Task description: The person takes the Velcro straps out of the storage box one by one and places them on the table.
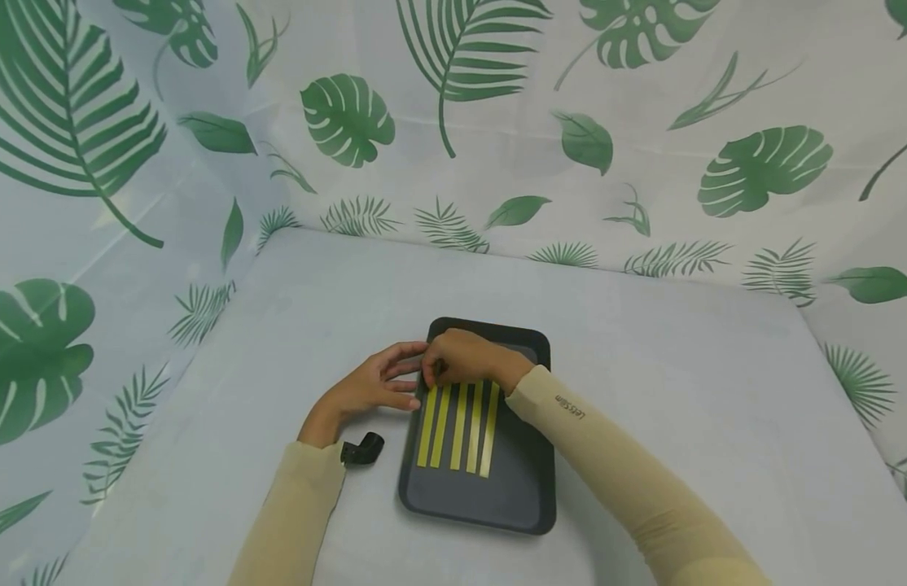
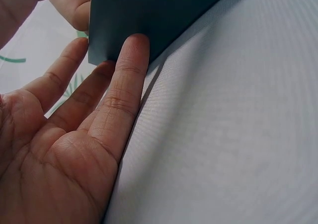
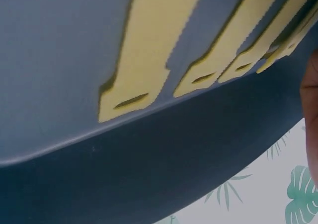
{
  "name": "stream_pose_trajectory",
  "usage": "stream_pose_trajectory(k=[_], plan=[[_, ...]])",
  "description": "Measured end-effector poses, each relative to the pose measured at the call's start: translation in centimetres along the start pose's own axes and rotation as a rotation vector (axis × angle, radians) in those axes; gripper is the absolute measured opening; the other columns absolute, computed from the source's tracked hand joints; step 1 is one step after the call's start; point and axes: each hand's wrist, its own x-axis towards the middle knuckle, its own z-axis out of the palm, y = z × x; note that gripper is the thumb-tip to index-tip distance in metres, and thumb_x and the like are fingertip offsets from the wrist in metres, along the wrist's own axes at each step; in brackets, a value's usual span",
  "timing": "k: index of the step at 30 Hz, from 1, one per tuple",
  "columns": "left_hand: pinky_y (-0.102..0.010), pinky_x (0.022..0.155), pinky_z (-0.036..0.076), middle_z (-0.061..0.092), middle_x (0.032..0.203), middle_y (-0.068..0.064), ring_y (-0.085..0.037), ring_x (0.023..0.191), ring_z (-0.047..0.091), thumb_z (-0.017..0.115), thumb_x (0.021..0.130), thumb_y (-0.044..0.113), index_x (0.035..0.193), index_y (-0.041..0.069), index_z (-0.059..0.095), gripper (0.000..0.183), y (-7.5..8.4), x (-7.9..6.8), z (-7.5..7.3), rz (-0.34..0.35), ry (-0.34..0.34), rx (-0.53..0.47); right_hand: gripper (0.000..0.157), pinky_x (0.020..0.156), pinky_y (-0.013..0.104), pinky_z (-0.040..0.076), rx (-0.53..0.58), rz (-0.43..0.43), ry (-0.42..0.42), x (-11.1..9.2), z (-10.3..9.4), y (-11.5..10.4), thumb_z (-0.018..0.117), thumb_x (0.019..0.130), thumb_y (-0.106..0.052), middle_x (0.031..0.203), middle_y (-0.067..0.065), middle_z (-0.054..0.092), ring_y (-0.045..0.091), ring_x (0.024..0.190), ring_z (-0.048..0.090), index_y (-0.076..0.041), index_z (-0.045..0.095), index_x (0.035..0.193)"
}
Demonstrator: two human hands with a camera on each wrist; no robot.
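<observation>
Head view: worktop (image 1: 659,391) carries dark tray (image 1: 468,498), raised rim likely there to keep contents in.
Left hand (image 1: 369,382): grip spread, fingertips against tray's outer left side, probably a brace. Right hand (image 1: 464,356) reaches across; its grip looks to be pinching the leftmost yellow strip (image 1: 427,430) at the far end, contact partly hidden. Five strips lie lengthwise in tray, nearly parallel, likely gapped for separation; slots (image 3: 131,101) sit near the wall, maybe for alignment.

Beige sleeves (image 1: 633,492) are showing! Dark "Let's Slim" lettering (image 1: 570,407) is marking the right, a black wrist camera (image 1: 365,448) flanking the left.
</observation>
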Motion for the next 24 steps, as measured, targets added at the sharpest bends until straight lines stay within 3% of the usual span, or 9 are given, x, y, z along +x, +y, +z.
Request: stream_pose_trajectory(k=[24], plan=[[-0.039, 0.113, 0.055, 0.030, 0.171, -0.028, -0.048, 0.156, 0.036, 0.089, 0.085, 0.000, 0.166, -0.006, 0.027, 0.102, -0.07, 0.06, -0.17, -0.007, -0.006, -0.034, 0.017, 0.083, 0.028, 0.062, -0.062, -0.008, -0.005, 0.12, 0.02, 0.08, 0.085, 0.089, 0.004, 0.090, -0.004, 0.079, 0.010, 0.084, 0.072, -0.012, 0.082, 0.086]])
